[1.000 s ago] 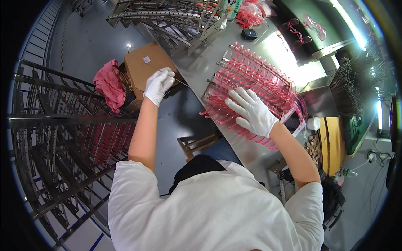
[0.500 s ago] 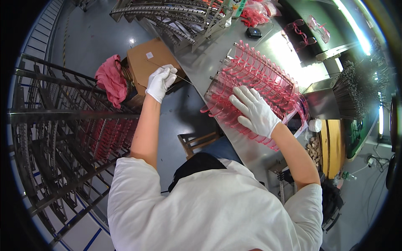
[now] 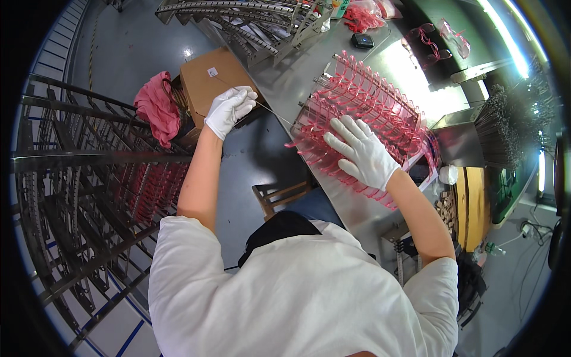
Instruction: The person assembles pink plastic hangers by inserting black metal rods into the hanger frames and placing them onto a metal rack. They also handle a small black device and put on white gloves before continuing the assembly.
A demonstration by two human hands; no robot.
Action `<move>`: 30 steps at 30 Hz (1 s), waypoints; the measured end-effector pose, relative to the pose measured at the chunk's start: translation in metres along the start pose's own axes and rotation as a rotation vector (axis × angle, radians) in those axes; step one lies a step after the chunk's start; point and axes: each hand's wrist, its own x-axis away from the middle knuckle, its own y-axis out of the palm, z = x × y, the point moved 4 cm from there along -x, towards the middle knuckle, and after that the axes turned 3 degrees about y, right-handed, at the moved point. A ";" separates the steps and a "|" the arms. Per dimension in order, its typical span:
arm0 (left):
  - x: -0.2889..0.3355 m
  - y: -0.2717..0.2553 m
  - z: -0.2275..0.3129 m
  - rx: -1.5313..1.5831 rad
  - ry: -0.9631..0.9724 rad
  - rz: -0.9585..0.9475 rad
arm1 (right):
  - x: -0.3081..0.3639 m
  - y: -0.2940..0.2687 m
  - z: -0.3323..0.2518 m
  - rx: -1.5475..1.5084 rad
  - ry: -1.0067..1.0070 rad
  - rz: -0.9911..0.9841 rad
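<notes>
Gripping thin rod (image 3: 273, 112) in gloved left hand (image 3: 231, 112) at 11 o'clock, with fingers curled tight around it and far length slanted toward 4 o'clock. Holding gloved right hand (image 3: 364, 154) palm-down at 2 o'clock, with fingers moderately spread over pink frames (image 3: 376, 107). Observed as glossy, translucent, looped, in close rows above metal table (image 3: 363, 221), likewise at 2 o'clock. Cannot tell contents of cardboard box (image 3: 223, 74) at 11 o'clock. Noted dark wires (image 3: 504, 131) bunched in metal bin (image 3: 459, 143) toward 3 o'clock.
</notes>
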 end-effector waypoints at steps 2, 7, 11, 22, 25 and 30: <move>0.004 0.002 0.002 -0.007 -0.027 0.038 | 0.001 -0.001 0.000 -0.017 0.005 -0.003; 0.004 -0.007 -0.001 -0.002 0.015 0.097 | 0.001 -0.003 0.000 -0.016 0.006 0.003; -0.003 -0.012 0.001 0.017 0.031 0.090 | 0.001 0.000 0.001 -0.020 0.019 0.010; 0.016 0.031 -0.027 -0.013 -0.106 -0.031 | -0.002 -0.002 0.001 -0.031 0.015 0.012; 0.034 0.075 -0.049 -0.174 -0.262 -0.064 | 0.003 -0.005 0.001 -0.042 0.005 0.026; 0.007 0.012 -0.021 -0.031 -0.213 -0.048 | 0.058 -0.018 0.015 0.021 0.055 -0.020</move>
